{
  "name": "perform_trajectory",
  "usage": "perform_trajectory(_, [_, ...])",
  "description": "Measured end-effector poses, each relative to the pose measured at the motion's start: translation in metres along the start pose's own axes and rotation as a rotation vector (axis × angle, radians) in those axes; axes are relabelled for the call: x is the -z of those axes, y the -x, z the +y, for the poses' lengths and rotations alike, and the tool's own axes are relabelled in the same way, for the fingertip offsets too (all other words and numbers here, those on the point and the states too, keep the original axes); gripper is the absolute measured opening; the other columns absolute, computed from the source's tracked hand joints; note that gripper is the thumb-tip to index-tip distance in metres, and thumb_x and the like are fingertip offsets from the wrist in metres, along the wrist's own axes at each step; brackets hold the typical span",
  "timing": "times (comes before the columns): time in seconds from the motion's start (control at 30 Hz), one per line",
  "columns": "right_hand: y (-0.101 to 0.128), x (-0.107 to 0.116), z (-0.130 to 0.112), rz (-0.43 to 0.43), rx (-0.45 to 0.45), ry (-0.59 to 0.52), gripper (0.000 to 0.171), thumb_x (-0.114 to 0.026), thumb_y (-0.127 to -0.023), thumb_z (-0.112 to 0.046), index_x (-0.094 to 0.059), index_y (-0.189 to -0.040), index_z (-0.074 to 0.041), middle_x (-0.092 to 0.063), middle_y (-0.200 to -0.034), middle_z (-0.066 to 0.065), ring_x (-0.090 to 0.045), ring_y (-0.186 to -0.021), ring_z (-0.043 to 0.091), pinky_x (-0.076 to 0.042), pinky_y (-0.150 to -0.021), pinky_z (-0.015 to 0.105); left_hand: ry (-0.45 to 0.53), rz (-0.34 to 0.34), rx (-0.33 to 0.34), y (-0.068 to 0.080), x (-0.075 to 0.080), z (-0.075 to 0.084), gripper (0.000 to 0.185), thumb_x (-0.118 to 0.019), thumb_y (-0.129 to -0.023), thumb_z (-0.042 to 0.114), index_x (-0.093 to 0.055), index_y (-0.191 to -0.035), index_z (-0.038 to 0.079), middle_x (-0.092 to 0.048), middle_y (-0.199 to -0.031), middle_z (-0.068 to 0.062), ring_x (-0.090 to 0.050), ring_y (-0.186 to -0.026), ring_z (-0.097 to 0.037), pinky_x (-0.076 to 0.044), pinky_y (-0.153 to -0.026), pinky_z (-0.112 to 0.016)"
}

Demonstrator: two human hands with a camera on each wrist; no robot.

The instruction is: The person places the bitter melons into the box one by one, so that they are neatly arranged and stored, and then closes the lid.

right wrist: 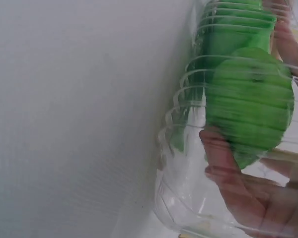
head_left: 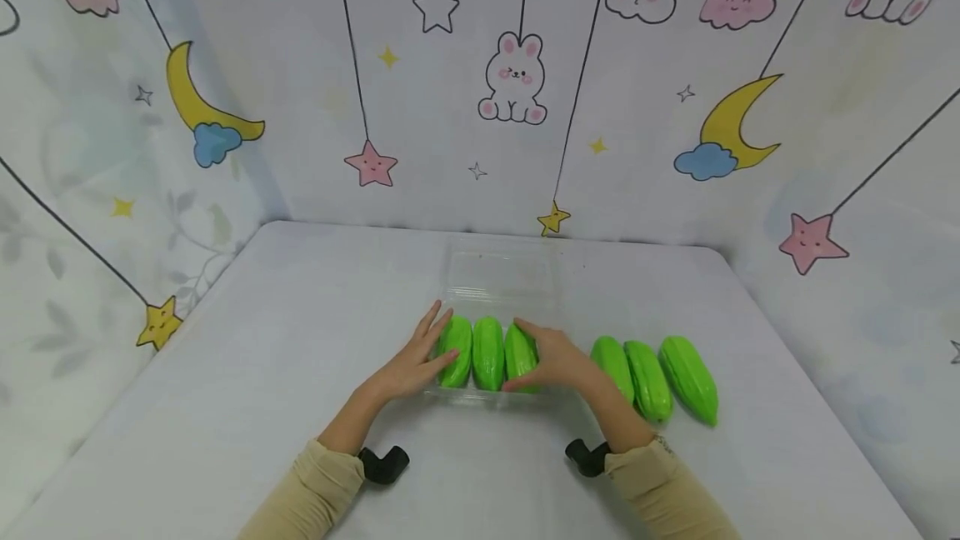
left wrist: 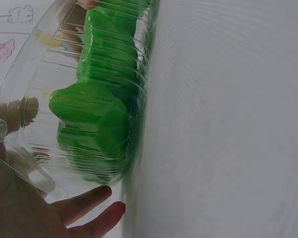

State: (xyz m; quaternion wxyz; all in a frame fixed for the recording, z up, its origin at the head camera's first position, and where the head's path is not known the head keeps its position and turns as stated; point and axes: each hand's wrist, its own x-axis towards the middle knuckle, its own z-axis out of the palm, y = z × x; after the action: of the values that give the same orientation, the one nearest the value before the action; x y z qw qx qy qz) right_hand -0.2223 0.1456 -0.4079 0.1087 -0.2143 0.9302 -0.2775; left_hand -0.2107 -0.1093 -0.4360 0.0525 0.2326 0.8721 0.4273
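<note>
A clear plastic clamshell box (head_left: 498, 273) is seen near the middle of the white table (head_left: 225, 373), its lid lying open toward the far side. Three green ridged gourds (head_left: 488, 352) are lined up side by side in the near tray of the box. The left hand (head_left: 415, 366) is laid against the left end of the tray with fingers extended and relaxed, touching the leftmost gourd and gripping nothing. The right hand (head_left: 548, 357) is placed over the rightmost gourd in the tray, thumb at its near end and fingers across its top, so that it is lightly grasped. Three more green gourds (head_left: 651, 377) are laid in a row on the table just to the right of the box, apart from both hands. In both wrist views the green shapes are seen through the ribbed clear wall of the tray
</note>
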Motion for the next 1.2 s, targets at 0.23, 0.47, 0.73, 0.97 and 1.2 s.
perform_trajectory(0.23, [-0.0040,-0.0082,0.0010,-0.002,-0.034,0.040,0.106,-0.081,-0.061,-0.048,-0.030,-0.141,-0.001,-0.041,-0.136,0.020,-0.040,-0.124,0.035,-0.035,-0.098,0.046,0.010,-0.010,0.004,0.0006,0.0008,0.0011,0.067,-0.047,-0.096,0.031,-0.010,-0.147,0.007,0.009,-0.152,-0.011,-0.005,-0.137,-0.036,-0.021,-0.101,-0.059])
perform_trajectory(0.47, [-0.0029,-0.0090,-0.0006,-0.003,-0.052,0.050,0.105,-0.080,-0.062,-0.049,-0.031,-0.141,-0.002,-0.043,-0.135,0.020,-0.041,-0.122,0.035,-0.037,-0.096,0.047,0.014,-0.011,0.004,0.0006,0.0001,0.0006,0.067,-0.047,-0.096,0.031,-0.010,-0.147,0.006,0.008,-0.152,-0.012,-0.005,-0.137,-0.036,-0.021,-0.101,-0.059])
perform_trajectory(0.73, [-0.0008,-0.0061,-0.0031,-0.004,-0.060,0.043,0.107,-0.079,-0.060,-0.053,-0.030,-0.143,-0.006,-0.041,-0.138,0.018,-0.040,-0.124,0.035,-0.037,-0.096,0.048,0.000,-0.013,-0.003,-0.0001,0.0009,-0.0011,0.067,-0.046,-0.096,0.032,-0.010,-0.147,0.007,0.009,-0.152,-0.009,-0.005,-0.137,-0.035,-0.020,-0.102,-0.058])
perform_trajectory(0.97, [0.0004,-0.0037,-0.0048,0.008,-0.046,0.045,0.106,-0.079,-0.060,-0.054,-0.033,-0.142,-0.005,-0.044,-0.134,0.019,-0.044,-0.120,0.034,-0.040,-0.093,0.047,-0.002,-0.011,-0.012,-0.0005,0.0015,-0.0008,0.068,-0.046,-0.096,0.032,-0.010,-0.147,0.006,0.009,-0.152,-0.010,-0.005,-0.137,-0.035,-0.020,-0.102,-0.058])
perform_trajectory(1.2, [0.0033,-0.0002,-0.0069,0.032,-0.042,0.062,0.105,-0.078,-0.059,-0.056,-0.035,-0.140,-0.004,-0.051,-0.126,0.021,-0.053,-0.110,0.031,-0.044,-0.088,0.046,0.004,-0.013,-0.009,-0.0002,0.0014,-0.0017,0.068,-0.046,-0.096,0.032,-0.009,-0.147,0.007,0.010,-0.152,-0.009,-0.004,-0.137,-0.035,-0.020,-0.102,-0.058])
